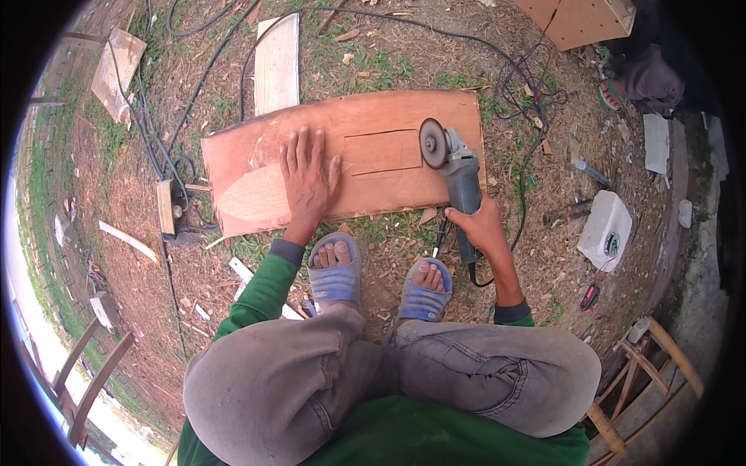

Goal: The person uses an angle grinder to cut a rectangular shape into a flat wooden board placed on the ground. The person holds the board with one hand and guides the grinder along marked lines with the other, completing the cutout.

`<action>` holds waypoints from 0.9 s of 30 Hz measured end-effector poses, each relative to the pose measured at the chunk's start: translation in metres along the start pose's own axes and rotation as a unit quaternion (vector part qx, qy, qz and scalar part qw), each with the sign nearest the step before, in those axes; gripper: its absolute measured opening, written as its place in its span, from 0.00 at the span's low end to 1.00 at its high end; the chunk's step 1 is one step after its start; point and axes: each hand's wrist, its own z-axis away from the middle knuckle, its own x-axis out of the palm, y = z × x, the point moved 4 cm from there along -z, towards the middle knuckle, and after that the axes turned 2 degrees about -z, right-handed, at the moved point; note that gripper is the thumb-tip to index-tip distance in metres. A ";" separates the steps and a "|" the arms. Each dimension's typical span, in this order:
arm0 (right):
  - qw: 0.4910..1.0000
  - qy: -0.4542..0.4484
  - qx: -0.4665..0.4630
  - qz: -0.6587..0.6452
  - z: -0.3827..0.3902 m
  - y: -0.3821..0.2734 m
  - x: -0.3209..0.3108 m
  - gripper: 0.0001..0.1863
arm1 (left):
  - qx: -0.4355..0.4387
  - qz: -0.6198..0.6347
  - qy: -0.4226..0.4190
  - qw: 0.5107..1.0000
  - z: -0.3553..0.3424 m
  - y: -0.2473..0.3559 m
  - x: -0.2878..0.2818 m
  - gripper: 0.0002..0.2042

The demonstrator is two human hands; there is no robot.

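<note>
A reddish plywood board (388, 194) lies on the ground ahead of my sandaled feet, with a pale patch at its left and a rectangle of dark cut lines in its middle. My left hand (309, 175) rests on the board with fingers spread, left of the rectangle. My right hand (480, 225) grips the body of a grey angle grinder (464, 182). Its cutting disc (434, 143) is over the board at the right end of the rectangle; I cannot tell whether it touches.
A pale plank (276, 58) lies behind the board. Cables (521, 70) cross the littered dirt. Another person's leg and sandalled foot (653, 81) are at upper right, near a perforated wooden box (575, 19). A white container (602, 221) sits right; wooden frames (93, 365) stand lower left.
</note>
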 end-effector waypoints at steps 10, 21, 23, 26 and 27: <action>1.000 0.006 -0.022 -0.012 -0.005 0.001 0.000 0.26 | -0.001 -0.004 -0.003 1.000 -0.001 0.000 0.001 0.33; 1.000 -0.011 0.006 0.012 -0.008 -0.010 -0.003 0.29 | -0.001 -0.001 0.004 1.000 -0.002 0.002 -0.003 0.32; 1.000 -0.012 0.008 0.014 -0.008 -0.011 -0.004 0.29 | -0.002 0.002 0.004 1.000 -0.002 0.002 -0.003 0.32; 1.000 -0.014 0.007 0.015 -0.009 -0.012 -0.005 0.29 | -0.001 0.001 0.001 1.000 -0.002 0.003 -0.004 0.32; 1.000 -0.014 0.007 0.015 -0.009 -0.012 -0.005 0.29 | 0.000 -0.001 0.002 1.000 -0.002 0.003 -0.004 0.32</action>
